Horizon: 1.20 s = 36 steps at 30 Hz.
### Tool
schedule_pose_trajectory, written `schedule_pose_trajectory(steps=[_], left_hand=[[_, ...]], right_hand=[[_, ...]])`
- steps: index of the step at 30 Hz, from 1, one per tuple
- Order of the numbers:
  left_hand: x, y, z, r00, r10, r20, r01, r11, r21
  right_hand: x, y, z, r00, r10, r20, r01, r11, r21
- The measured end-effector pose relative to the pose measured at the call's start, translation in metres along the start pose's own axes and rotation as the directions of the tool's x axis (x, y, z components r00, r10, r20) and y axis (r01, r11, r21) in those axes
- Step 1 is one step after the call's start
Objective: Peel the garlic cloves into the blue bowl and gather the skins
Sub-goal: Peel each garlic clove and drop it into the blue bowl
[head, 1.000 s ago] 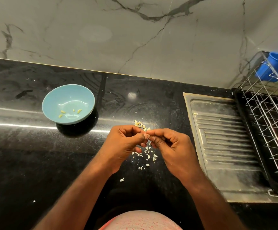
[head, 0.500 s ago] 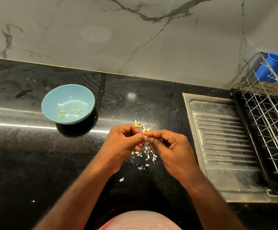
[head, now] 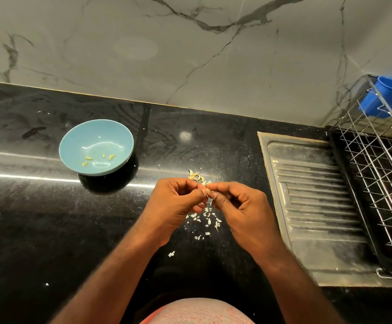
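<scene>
Garlic clove (head: 207, 192) is pinched between curled fingertips of left hand (head: 178, 199) and right hand (head: 239, 206), tips touching. Unpeeled cloves (head: 197, 177) are piled just beyond the grip. Skins (head: 205, 217) are scattered on the counter (head: 50, 218) under and nearer than the grip. Blue bowl (head: 78, 141), four peeled cloves (head: 99, 159) inside, is set well left of it.

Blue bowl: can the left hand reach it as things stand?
Probably yes: nothing stands between the left hand and the light blue round bowl, but its fingers pinch a garlic clove.
</scene>
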<state>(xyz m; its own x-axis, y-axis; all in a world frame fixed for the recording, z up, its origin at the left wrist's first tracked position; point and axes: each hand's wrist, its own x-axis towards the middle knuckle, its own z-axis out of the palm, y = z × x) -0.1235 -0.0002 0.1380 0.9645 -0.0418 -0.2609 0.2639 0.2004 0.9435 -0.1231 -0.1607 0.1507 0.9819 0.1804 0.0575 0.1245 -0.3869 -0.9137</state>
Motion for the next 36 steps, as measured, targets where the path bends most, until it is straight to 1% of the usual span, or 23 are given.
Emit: schedule_pose_trajectory(steps=[7,14,18,21,27,32,34,36], left_hand=[[-0.0004,0.0009,0.003,0.998,0.035,-0.061,-0.033,0.999,0.04],[-0.0003,0.0022,0.0044,0.996,0.034,-0.085,-0.034,0.999,0.01],[-0.0001,0.0013,0.0049,0.994,0.057,-0.093,-0.056,0.998,0.014],[0.0,0.0018,0.0047,0.992,0.074,-0.099,-0.073,0.997,0.023],[0.0003,0.0015,0.007,0.99,0.094,-0.11,-0.089,0.995,0.051],[0.0002,-0.0003,0.0062,0.987,0.11,-0.118,-0.098,0.99,0.104],[0.0005,-0.0011,0.0055,0.985,0.113,-0.128,-0.094,0.985,0.142],[0.0002,-0.0002,0.006,0.986,0.112,-0.124,-0.091,0.983,0.162]], right_hand=[[-0.0004,-0.0014,0.0026,1.0,0.001,-0.008,-0.001,1.0,-0.007],[0.0004,-0.0046,0.0049,0.998,0.057,-0.001,-0.056,0.994,0.096],[0.0011,-0.0077,0.0048,0.999,0.034,0.008,-0.035,0.997,0.068],[0.0015,-0.0078,0.0046,0.999,0.048,0.025,-0.05,0.997,0.058],[0.0029,-0.005,0.0059,0.994,0.106,0.008,-0.106,0.974,0.201],[0.0066,-0.0036,0.0055,0.982,0.188,-0.004,-0.173,0.913,0.371],[0.0071,-0.0041,0.0042,0.981,0.195,-0.007,-0.177,0.904,0.388],[0.0071,-0.0043,0.003,0.984,0.178,-0.015,-0.161,0.923,0.35]])
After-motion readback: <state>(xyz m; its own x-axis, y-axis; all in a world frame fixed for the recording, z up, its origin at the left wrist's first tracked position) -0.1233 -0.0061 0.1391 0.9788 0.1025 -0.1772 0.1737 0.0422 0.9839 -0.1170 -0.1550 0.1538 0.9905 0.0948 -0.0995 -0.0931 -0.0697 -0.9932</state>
